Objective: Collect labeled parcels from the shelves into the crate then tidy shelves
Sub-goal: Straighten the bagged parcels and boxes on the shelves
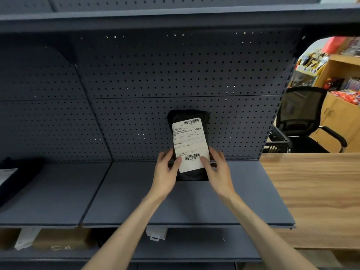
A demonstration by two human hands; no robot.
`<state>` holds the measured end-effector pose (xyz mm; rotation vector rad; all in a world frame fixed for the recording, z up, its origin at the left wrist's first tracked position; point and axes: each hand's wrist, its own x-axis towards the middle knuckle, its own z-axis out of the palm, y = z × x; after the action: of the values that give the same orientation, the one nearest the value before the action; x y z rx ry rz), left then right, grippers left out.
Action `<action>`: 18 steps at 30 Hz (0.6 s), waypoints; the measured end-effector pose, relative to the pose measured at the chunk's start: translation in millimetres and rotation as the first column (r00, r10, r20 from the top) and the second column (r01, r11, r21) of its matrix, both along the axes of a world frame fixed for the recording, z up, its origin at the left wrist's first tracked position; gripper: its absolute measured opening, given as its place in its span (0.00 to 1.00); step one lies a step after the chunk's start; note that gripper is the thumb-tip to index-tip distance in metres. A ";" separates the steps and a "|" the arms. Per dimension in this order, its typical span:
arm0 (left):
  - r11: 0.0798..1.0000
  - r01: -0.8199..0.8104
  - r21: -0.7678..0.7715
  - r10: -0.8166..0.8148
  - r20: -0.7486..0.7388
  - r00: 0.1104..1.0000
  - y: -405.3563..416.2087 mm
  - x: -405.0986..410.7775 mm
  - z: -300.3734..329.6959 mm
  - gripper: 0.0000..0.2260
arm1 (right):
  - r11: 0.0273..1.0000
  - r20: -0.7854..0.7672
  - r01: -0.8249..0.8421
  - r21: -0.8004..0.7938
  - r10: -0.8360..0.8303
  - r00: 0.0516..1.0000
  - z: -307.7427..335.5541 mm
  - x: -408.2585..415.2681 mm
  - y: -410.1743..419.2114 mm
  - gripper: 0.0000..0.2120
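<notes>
Both my hands hold one black parcel (pixel 188 147) upright over the middle shelf (pixel 175 201), its back near the perforated back panel (pixel 175 78); whether it touches the panel or rests on the shelf I cannot tell, since its lower edge is partly behind my palms. My left hand (pixel 165 172) grips the lower left side, thumb on the white shipping label (pixel 190 145); my right hand (pixel 218 170) grips the lower right side, thumb also on the label. The remaining fingers of both hands curl behind the parcel, out of sight. The label shows two barcodes and small print, too fine to read. At the far left of the shelf lies a second dark parcel (pixel 17 176) with a white label, cut off by the frame edge. On the lower shelf, mostly hidden under the shelf edge, I make out a brown package (pixel 60 239) and white packets (pixel 156 233); details unclear. A wooden worktop (pixel 311 191) stands to the right. Behind it are a black mesh chair (pixel 305 117), the corner of a dark basket (pixel 278 139) mostly hidden by the shelf upright, and a wooden cabinet (pixel 335 106) with blurred coloured goods.
</notes>
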<state>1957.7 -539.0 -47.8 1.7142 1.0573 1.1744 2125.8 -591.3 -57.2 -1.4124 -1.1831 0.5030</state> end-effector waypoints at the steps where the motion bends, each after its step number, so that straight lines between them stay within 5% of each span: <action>1: 1.000 -0.003 0.000 0.003 -0.005 1.000 -0.1 -0.1 -0.2 0.19 | 1.000 0.000 0.000 0.003 0.000 1.000 -0.3 0.2 0.1 0.19; 12: 0.998 -0.031 -0.053 0.030 -0.012 0.999 3.0 3.9 -10.6 0.18 | 1.000 0.004 -0.001 -0.009 0.001 1.000 -10.0 2.5 -0.9 0.17; 18: 0.984 -0.053 -0.171 0.036 -0.105 0.994 -3.1 3.4 -38.2 0.15 | 0.985 0.059 0.030 -0.170 -0.021 0.998 -42.6 4.2 1.6 0.13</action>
<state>1961.1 -542.1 -86.0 1.6343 1.2288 0.9995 2130.0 -589.7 -99.8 -1.5954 -1.1883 0.5598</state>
